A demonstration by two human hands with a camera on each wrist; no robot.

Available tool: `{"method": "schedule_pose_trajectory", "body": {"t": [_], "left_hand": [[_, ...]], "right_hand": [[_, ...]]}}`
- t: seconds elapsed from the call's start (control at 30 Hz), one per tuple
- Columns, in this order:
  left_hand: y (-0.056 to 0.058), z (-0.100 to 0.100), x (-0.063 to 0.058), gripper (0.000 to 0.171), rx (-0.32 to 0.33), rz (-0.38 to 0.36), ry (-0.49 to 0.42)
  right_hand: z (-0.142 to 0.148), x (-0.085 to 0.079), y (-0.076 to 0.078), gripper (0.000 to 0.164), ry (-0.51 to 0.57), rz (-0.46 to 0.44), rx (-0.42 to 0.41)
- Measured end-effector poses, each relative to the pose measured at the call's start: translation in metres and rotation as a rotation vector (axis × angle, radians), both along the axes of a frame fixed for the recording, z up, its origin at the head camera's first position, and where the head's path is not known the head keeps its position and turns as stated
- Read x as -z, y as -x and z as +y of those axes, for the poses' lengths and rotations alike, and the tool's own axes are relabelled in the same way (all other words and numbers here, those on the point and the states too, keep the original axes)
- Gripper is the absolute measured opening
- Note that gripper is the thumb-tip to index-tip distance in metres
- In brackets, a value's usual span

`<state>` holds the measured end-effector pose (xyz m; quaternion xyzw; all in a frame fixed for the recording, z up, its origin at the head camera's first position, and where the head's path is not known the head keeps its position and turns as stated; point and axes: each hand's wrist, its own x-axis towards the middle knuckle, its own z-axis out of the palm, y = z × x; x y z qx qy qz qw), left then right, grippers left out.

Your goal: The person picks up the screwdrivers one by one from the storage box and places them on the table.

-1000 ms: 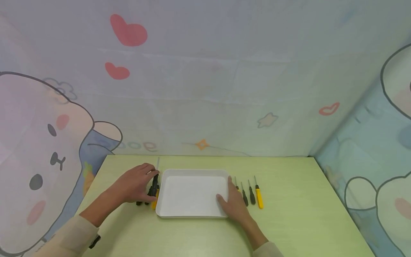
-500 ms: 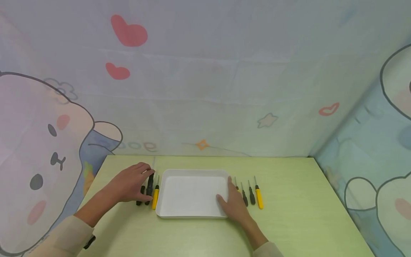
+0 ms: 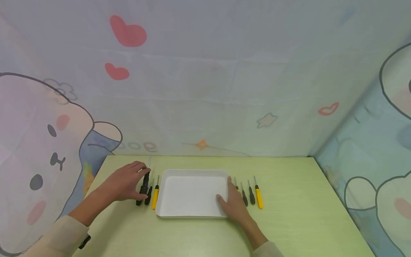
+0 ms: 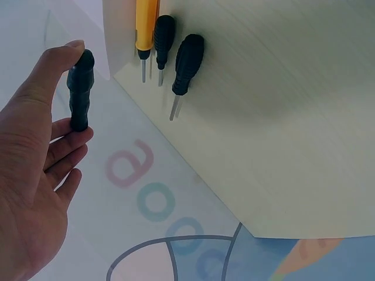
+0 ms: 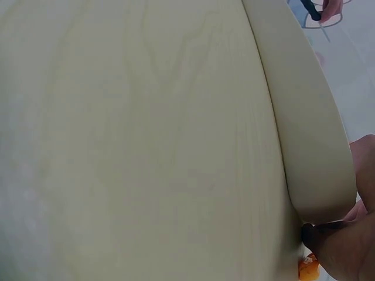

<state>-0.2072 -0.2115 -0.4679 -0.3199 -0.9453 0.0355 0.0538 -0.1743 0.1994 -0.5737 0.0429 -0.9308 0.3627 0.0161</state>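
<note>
My left hand [image 3: 123,182] pinches a black-handled screwdriver [image 4: 81,91] between thumb and fingertips, its metal shaft pointing to the back of the table. In the left wrist view it is raised above the table. Beneath and beside it lie two black screwdrivers [image 4: 164,41] and a yellow one [image 4: 146,26], in a row left of the white tray [image 3: 192,196]. My right hand [image 3: 236,205] grips the tray's right edge, thumb over the rim inside and fingers outside. Nothing lies in the tray. Most of that hand is cut off in the right wrist view.
Right of the tray lie several more screwdrivers, black [image 3: 252,196] and yellow [image 3: 259,198], one partly hidden by my right hand. The pale green table [image 3: 289,221] ends at the back against a printed cloth [image 3: 205,89].
My left hand has moved left with the black screwdriver, away from the tray, passing over the row. The yellow screwdriver beside the tray has come into full view. My right hand and the tray stay put.
</note>
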Motion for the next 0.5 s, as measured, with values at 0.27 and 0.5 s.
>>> {"method": "schedule_pose_trajectory", "body": {"t": [0.27, 0.5], "left_hand": [[-0.0008, -0.0037, -0.0011, 0.089, 0.015, 0.031, -0.007], [-0.0027, -0.0092, 0.0016, 0.088, 0.022, 0.027, -0.026]], "right_hand": [[0.0009, 0.0016, 0.0008, 0.087, 0.001, 0.002, 0.0], [0.0011, 0.0025, 0.0009, 0.088, -0.005, -0.001, 0.0]]}}
